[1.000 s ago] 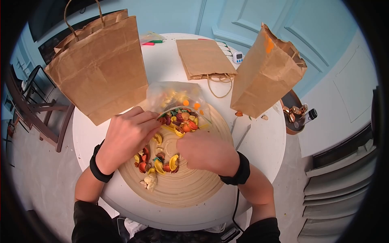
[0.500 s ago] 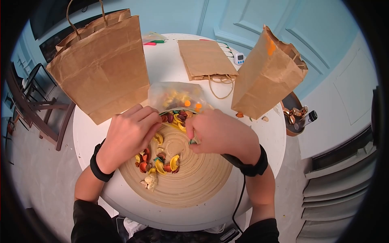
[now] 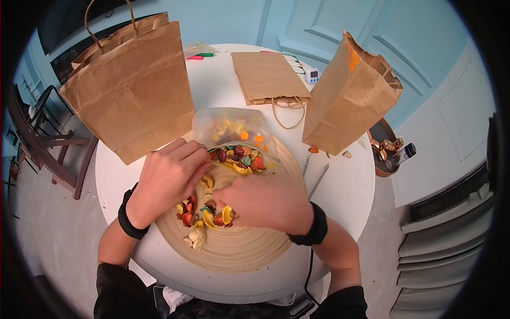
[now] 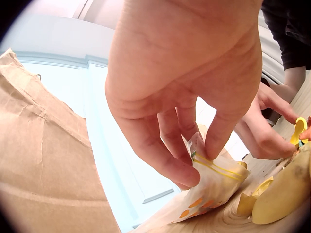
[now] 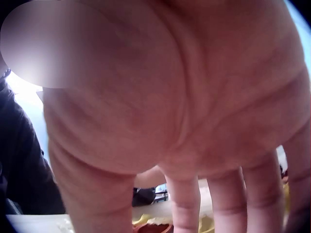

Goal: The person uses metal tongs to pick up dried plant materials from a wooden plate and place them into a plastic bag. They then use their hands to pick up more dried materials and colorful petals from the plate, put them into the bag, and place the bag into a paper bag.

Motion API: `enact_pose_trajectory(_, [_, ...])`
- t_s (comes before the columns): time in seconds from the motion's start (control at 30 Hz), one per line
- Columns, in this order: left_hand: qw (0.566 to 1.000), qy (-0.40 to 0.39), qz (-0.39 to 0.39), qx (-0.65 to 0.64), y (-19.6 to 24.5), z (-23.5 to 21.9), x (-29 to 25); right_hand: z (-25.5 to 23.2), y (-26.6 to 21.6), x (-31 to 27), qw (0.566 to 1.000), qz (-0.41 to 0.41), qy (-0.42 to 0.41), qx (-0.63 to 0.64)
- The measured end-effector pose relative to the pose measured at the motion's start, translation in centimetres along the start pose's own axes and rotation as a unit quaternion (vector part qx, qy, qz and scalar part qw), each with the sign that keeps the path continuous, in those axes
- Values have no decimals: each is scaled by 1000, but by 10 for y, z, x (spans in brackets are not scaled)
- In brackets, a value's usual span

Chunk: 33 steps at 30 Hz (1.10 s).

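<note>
The left hand pinches the left end of the mouth of a clear zip bag, its thumb and fingers on the edge beside the yellow seal lines in the left wrist view. Colourful dried pieces fill the bag's mouth. Palm down, the right hand is over the round woven mat, its fingers extended down beside a yellow curved piece; whether they touch it is unclear. More loose pieces, red, yellow and cream, lie on the mat's left half.
A tall paper bag stands at the left, another paper bag at the right. Between them lie a flat paper bag and a small timer. A metal tool rests right of the mat. Beyond the table's right edge is a brown tray.
The right hand has moved from the right side of the bag's mouth down and left to the loose pieces. A green piece now shows in the mouth. The left hand has kept its hold.
</note>
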<state>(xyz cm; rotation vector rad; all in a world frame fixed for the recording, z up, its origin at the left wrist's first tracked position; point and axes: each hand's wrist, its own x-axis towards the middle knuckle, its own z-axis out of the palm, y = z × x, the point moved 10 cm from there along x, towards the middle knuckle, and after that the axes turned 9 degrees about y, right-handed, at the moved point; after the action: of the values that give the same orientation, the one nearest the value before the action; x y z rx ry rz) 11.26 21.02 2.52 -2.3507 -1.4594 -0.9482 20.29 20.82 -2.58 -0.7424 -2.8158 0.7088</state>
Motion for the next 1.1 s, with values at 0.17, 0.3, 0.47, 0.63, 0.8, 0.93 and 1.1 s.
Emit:
enact_pose_trajectory(0.17, [1000, -1, -3, -6, 0, -1, 0, 16, -5, 5, 999, -32, 18, -36])
enact_pose_trajectory(0.3, [1000, -5, -3, -3, 0, -1, 0, 7, 2, 1, 1000, -8, -2, -13])
enact_pose_trajectory(0.47, [1000, -11, -4, -9, 0, -2, 0, -48, 12, -8, 996, 56, 34, -57])
enact_pose_trajectory(0.63, [997, -7, -35, -73, -3, -7, 3, -83, 26, -7, 976, 59, 183, -102])
enact_pose_trajectory(0.8, [991, 42, -67, -111, -9, -15, 3, -90, 25, 5, 964, 59, 249, -78])
enact_pose_trajectory(0.93, [988, 80, -49, -120, -8, -23, 4, -100, 25, 3, 947, 57, 309, -72])
enact_pose_trajectory(1.1, [982, 85, -80, -147, -15, -21, 3, -114, 13, -2, 950, 70, 304, -13])
